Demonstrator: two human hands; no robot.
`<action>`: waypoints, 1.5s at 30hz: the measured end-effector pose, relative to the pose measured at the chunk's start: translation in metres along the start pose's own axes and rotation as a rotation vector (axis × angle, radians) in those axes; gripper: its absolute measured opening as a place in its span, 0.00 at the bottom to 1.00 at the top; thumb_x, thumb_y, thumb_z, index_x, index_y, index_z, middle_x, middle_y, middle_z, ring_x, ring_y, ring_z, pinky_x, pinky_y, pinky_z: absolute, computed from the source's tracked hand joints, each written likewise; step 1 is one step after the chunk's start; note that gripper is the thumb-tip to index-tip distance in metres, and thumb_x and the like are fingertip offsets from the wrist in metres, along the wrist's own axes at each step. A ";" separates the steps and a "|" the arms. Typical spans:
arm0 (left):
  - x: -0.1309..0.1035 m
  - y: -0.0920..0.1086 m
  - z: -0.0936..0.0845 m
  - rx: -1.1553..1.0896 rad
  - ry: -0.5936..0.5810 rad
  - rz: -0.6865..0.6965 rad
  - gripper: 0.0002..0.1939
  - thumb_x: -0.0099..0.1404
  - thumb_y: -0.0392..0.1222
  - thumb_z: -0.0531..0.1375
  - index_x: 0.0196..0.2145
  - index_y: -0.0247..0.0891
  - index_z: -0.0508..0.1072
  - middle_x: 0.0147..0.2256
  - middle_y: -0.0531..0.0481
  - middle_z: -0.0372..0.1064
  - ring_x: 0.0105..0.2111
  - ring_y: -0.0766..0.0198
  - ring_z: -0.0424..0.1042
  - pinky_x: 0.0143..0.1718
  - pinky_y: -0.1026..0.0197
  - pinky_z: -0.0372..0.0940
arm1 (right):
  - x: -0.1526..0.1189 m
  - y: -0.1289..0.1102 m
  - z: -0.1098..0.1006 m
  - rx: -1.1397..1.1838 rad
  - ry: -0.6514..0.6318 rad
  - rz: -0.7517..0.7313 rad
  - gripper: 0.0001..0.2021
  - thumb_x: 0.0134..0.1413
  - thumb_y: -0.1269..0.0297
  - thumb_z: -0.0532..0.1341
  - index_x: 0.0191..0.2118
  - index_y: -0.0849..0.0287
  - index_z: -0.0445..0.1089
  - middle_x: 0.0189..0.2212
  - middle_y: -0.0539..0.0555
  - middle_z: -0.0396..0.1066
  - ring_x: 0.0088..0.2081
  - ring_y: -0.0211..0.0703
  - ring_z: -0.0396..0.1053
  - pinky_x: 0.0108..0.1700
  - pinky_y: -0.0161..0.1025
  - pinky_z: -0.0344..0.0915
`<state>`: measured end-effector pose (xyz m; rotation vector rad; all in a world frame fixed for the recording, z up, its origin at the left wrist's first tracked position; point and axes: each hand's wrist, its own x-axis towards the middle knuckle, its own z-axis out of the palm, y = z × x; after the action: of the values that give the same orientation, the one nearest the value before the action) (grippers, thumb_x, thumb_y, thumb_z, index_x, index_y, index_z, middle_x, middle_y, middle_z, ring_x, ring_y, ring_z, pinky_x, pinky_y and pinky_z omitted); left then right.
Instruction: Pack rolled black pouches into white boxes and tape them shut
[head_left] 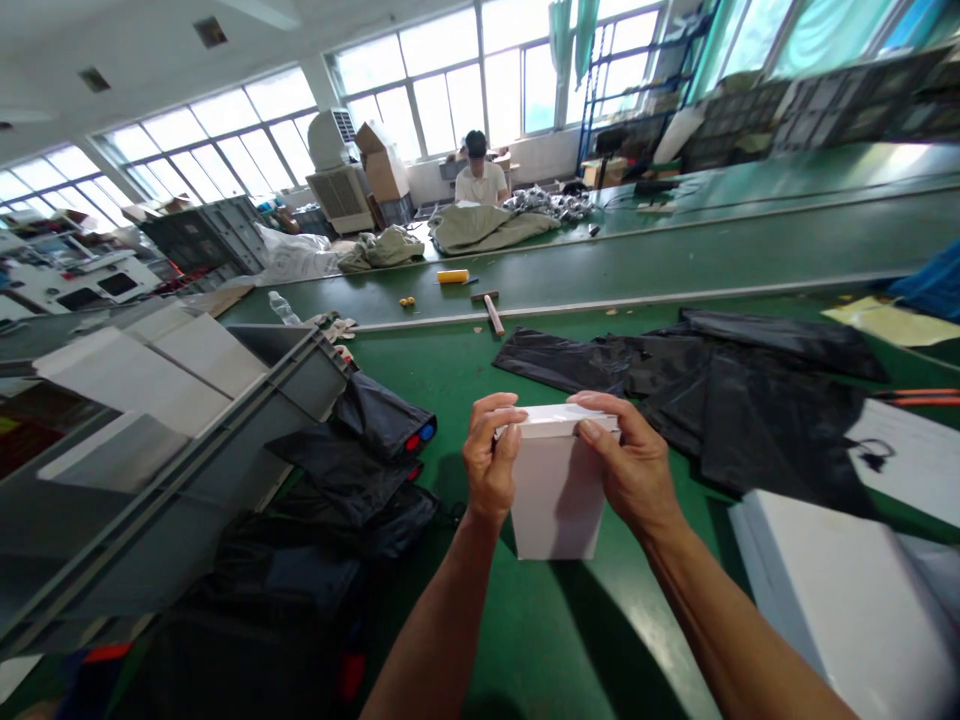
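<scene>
A white box (559,500) stands upright on the green table (450,370) in front of me. My left hand (492,455) grips the upper left corner of the box, thumb on the near side and fingers over the top edge. At the upper right corner, my right hand (626,450) holds it in the same way, its thumb pressed on the near edge of the lid. The top flap looks folded down, with a narrow rim facing me. Both hands touch the box; its far side is hidden.
Left, a grey crate (247,450) holds white boxes, beside black bags (322,500). More black bags (772,400) lie right, near a white box (847,590). Beyond are a hammer-like tool (493,313) and a yellow roll (452,276). A person (481,183) sits across the table.
</scene>
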<state>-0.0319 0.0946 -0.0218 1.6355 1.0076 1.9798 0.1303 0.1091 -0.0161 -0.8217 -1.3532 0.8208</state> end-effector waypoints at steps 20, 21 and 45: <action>0.006 -0.004 0.005 0.124 -0.004 0.111 0.13 0.61 0.39 0.62 0.44 0.38 0.69 0.42 0.46 0.69 0.45 0.59 0.70 0.49 0.52 0.66 | 0.007 0.008 -0.001 -0.057 -0.046 -0.218 0.09 0.59 0.70 0.61 0.44 0.52 0.73 0.43 0.53 0.69 0.48 0.44 0.65 0.51 0.42 0.60; 0.006 -0.005 0.005 0.136 -0.001 0.111 0.14 0.61 0.39 0.63 0.45 0.38 0.68 0.42 0.46 0.69 0.45 0.59 0.70 0.49 0.52 0.66 | 0.007 0.008 -0.001 -0.084 -0.044 -0.231 0.10 0.60 0.70 0.61 0.45 0.52 0.73 0.44 0.53 0.69 0.48 0.44 0.65 0.51 0.42 0.60; -0.005 -0.004 0.003 0.399 0.069 0.320 0.08 0.60 0.34 0.65 0.36 0.37 0.70 0.37 0.49 0.68 0.45 0.57 0.70 0.45 0.51 0.71 | 0.002 0.004 0.006 -0.200 0.026 -0.331 0.08 0.56 0.77 0.61 0.35 0.56 0.71 0.37 0.53 0.71 0.41 0.45 0.68 0.52 0.51 0.61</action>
<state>-0.0279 0.0949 -0.0280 2.0608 1.3032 2.1499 0.1241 0.1132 -0.0184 -0.7315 -1.5146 0.4206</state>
